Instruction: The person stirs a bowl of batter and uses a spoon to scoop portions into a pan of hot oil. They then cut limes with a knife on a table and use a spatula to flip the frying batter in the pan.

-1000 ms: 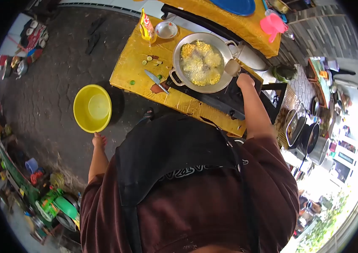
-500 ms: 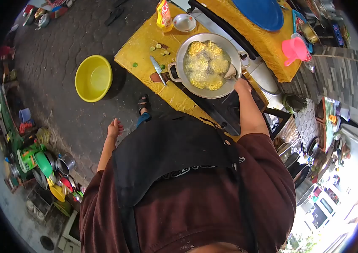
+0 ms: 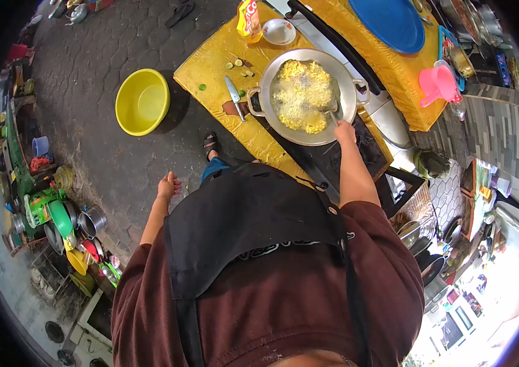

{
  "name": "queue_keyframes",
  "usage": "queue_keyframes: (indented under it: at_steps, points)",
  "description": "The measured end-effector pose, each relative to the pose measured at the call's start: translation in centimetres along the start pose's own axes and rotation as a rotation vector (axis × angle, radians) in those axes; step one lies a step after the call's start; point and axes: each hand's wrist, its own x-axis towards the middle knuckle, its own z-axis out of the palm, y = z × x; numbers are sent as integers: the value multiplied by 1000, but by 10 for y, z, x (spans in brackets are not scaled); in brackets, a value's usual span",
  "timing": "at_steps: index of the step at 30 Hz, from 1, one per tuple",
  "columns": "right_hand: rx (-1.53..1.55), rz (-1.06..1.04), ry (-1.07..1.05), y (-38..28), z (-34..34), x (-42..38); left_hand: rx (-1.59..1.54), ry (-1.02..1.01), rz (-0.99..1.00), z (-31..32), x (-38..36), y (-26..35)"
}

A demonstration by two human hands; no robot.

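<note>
A metal wok full of yellow frying fritters sits on a black stove over a yellow-covered table. My right hand is at the wok's near rim, closed on the handle of a spatula whose blade dips into the oil. My left hand hangs at my side, empty, with its fingers loosely apart. I wear a black apron over a maroon shirt.
A knife and cut green bits lie left of the wok, with a snack packet and a small bowl behind. A yellow basin rests on the paving. A blue tray and pink jug stand beyond.
My right hand has brought the spatula from above the wok's rim down into the oil. The view has shifted, and my left hand has come closer to my body.
</note>
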Motion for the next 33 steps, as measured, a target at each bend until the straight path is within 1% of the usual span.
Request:
queue_keyframes:
  at_steps: [4, 6, 7, 8, 9, 10, 12, 13, 14, 16, 18, 20, 22, 24, 28, 31, 33]
  points:
    - [-94, -58, -43, -7, -14, 0, -21, -6, 10, 3, -1, 9]
    - [-65, -96, -35, -6, -8, 11, -27, -10, 3, 5, -4, 17]
    - [-66, -99, -36, 1, 3, 26, -10, -13, 24, 6, -6, 20]
    - [1, -153, -62, 12, 20, 46, 7, -16, 45, 7, -7, 24]
    - [68, -207, -89, 11, 22, 47, 5, -14, 44, 8, -7, 25]
    - [66, -210, -90, 13, 26, 46, -9, -19, 51, 9, -8, 27]
    - [530, -64, -217, 17, 32, 31, -26, -24, 57, 11, -10, 29]
    - [634, -44, -250, 15, 28, 18, -9, -17, 54, 11, -11, 30]
    - [632, -45, -251, 17, 30, 11, 8, -11, 51, 12, -12, 30]
    - [828, -10, -335, 22, 33, 2, 14, -15, 39, 11, -11, 26]
    - [852, -10, -364, 28, 35, -2, 21, -23, 27, 10, -10, 22]
    - [952, -25, -447, 36, 36, -3, 19, -27, 8, 11, -8, 18]
    - [960, -17, -446, 38, 29, -8, 18, -36, 5, 12, 0, 10]
    - [1028, 26, -502, 40, 19, -12, 16, -44, -1, 13, 5, 4]
    - [1062, 58, -535, 49, -5, -13, 19, -38, 20, 20, 5, 8]
    - [1116, 101, -675, 58, -25, -7, 11, -35, 30, 26, 4, 14]
    - [1113, 130, -709, 60, -40, -5, -4, -41, 30, 29, 6, 13]
